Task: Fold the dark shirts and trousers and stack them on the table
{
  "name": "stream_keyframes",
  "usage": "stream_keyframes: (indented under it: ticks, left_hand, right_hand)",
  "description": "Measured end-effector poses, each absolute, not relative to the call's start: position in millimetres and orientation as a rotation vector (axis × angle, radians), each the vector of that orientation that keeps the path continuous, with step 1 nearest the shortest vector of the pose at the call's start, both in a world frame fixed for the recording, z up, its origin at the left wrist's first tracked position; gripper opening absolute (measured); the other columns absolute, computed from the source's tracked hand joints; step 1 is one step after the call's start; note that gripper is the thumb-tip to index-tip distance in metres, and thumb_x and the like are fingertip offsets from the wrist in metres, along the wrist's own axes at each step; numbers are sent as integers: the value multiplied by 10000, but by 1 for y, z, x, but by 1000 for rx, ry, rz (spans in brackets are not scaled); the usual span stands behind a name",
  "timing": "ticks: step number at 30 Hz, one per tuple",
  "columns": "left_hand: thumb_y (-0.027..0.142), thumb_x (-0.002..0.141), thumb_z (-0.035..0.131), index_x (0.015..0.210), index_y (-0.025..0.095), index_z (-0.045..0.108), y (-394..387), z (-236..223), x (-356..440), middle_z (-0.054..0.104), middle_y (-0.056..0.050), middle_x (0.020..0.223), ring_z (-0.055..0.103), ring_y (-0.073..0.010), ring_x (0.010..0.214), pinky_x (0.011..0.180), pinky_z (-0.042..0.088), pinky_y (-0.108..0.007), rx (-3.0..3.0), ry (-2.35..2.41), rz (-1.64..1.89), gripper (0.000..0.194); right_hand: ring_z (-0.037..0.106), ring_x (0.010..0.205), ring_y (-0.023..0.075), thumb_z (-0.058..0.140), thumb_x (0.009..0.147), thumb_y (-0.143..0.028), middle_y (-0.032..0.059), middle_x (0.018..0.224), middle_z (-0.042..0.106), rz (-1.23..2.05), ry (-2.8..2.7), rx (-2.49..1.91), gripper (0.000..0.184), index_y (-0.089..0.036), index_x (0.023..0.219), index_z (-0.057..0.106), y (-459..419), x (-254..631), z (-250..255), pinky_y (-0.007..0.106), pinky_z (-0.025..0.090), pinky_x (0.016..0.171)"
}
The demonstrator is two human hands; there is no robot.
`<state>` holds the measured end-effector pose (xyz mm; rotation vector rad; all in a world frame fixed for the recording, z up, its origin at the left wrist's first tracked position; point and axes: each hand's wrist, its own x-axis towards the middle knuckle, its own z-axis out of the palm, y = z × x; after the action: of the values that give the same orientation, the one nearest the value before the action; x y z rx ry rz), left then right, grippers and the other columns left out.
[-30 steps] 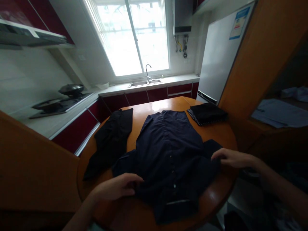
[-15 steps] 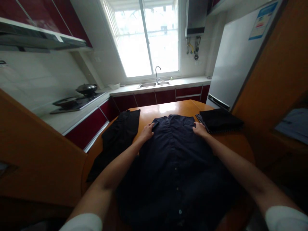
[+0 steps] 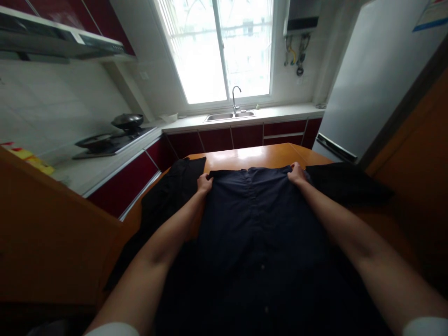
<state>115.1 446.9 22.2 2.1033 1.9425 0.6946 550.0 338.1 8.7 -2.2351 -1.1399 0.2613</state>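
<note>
A dark navy garment with a row of buttons down its middle, likely a shirt (image 3: 252, 219), lies spread over the table, its near part running below the view. My left hand (image 3: 205, 183) grips its far left corner between thumb and fingers. At the far right corner, my right hand (image 3: 296, 173) pinches the cloth in the same way. The far edge stretches fairly straight between both hands. To the left of it lies a crumpled black garment (image 3: 171, 186). Folded black cloth (image 3: 345, 182) rests just right of my right hand.
The wooden table (image 3: 238, 158) has rounded corners. Beyond it run a counter with a sink (image 3: 219, 116) and a tap (image 3: 234, 100). A stove with a lidded pan (image 3: 128, 121) stands at the left, a fridge (image 3: 371, 74) at the right.
Both hands have moved apart, drawing the shirt's far edge wider and straighter. The corners are now pinched in the fingers. The camera view has come closer and shifted slightly.
</note>
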Motion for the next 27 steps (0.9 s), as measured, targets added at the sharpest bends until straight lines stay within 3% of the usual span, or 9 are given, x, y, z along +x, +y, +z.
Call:
stream_keyframes:
  ticks: [3, 6, 10, 13, 19, 27]
  left_hand:
    - [243, 932, 599, 1335, 102, 575, 452, 23, 120, 683, -185, 1230, 669, -263, 1110, 948, 504, -330, 2088, 1996, 742, 428]
    - [269, 938, 596, 1481, 112, 437, 442, 18, 148, 478, -240, 1496, 473, -335, 1380, 1126, 379, -456, 2222, 1956, 715, 587]
    - [417, 997, 493, 1514, 214, 437, 413, 5, 207, 348, -142, 1626, 258, -337, 1516, 1220, 163, -596, 2558, 1555, 440, 558]
    - [480, 1033, 354, 1567, 251, 364, 397, -2, 239, 261, -91, 1670, 177, -337, 1545, 1209, 94, -661, 2612, 1370, 214, 581]
    - [531, 1029, 262, 1601, 268, 302, 407, -5, 243, 228, -42, 1681, 155, -321, 1554, 1223, 100, -637, 2615, 1429, 178, 631]
    - [581, 1015, 232, 1607, 324, 269, 420, -11, 244, 206, 12, 1688, 138, -303, 1560, 1236, 116, -614, 2609, 1565, 224, 646]
  right_hand:
    - [593, 1158, 332, 610, 835, -153, 223, 1254, 632, 217, -1165, -2228, 489, -129, 1320, 544, 354, 548, 11, 463, 446, 992]
    - [456, 1323, 388, 565, 901, -208, 277, 1397, 518, 115, -1231, -2208, 471, -95, 1356, 522, 364, 521, 9, 558, 358, 1068]
    - [311, 1455, 367, 487, 974, -319, 219, 1559, 396, 59, -1669, -2035, 485, -137, 1424, 502, 367, 454, 0, 573, 270, 1151]
    - [206, 1523, 329, 384, 1022, -359, 164, 1655, 271, 226, -1952, -1970, 511, -173, 1495, 444, 364, 413, -7, 608, 182, 1189]
    - [142, 1554, 289, 323, 1039, -464, 127, 1685, 195, 293, -2040, -2054, 606, -188, 1579, 334, 365, 424, -12, 575, 87, 1225]
    - [144, 1554, 289, 273, 1036, -481, 130, 1687, 182, 240, -1916, -2233, 642, -173, 1598, 297, 393, 445, -4, 590, 98, 1223]
